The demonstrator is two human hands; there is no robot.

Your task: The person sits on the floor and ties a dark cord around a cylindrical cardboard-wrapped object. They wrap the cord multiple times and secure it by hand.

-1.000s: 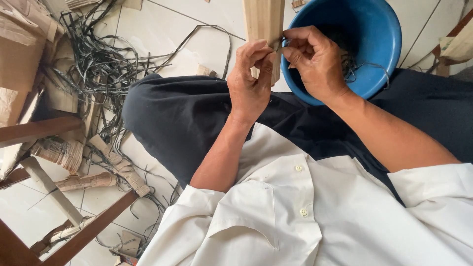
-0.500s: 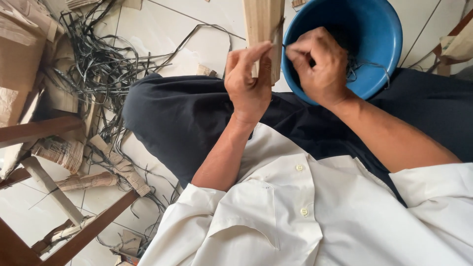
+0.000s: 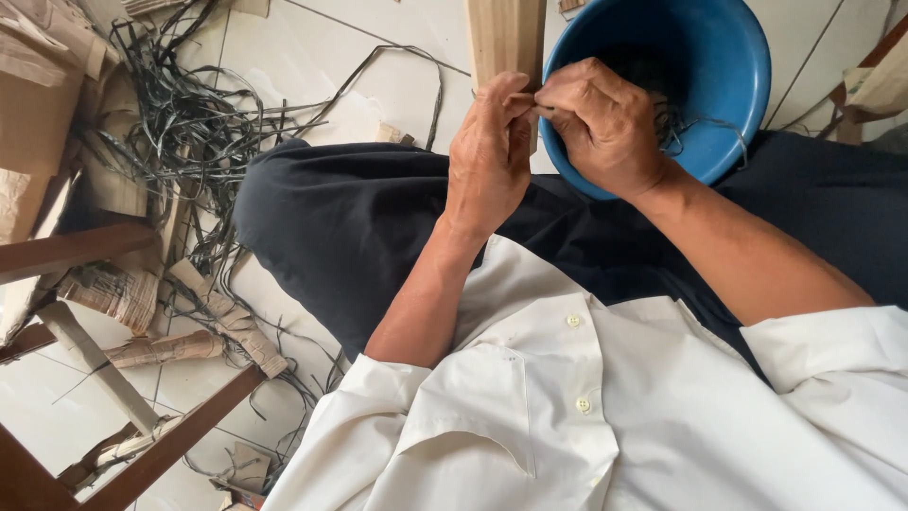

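- Blue plastic basin [image 3: 728, 57] sits at the top of the head view, on a pale tiled floor [image 3: 312, 57], with dark thin strands lying inside it.
- Seen from above, a person sits wearing a white buttoned shirt [image 3: 586, 416] and dark trousers [image 3: 350, 218].
- Both bare hands meet in front of the basin's near rim, above the lap.
- Left hand [image 3: 490, 156] is raised with its fingers curled narrow, thumb and fingertips pinched together at the top.
- Right hand [image 3: 605, 123] is closed into a loose fist, its thumb and forefinger pinching toward the left hand; the two hands touch at the fingertips.
- Between the pinching fingers runs a thin dark strip [image 3: 539, 109], held by both hands; it is too fine to tell its material.
- Just behind the left hand stands a flat pale wooden slat [image 3: 506, 38], upright, reaching out of the top of the frame.
- To the left, a tangled heap of dark strips [image 3: 189, 132] spreads over the floor, well apart from the hands.
- Near that heap lie rolls of crumpled brown paper [image 3: 170, 348] and torn cardboard [image 3: 38, 114].
- Brown wooden furniture legs [image 3: 170, 445] cross the lower left corner.
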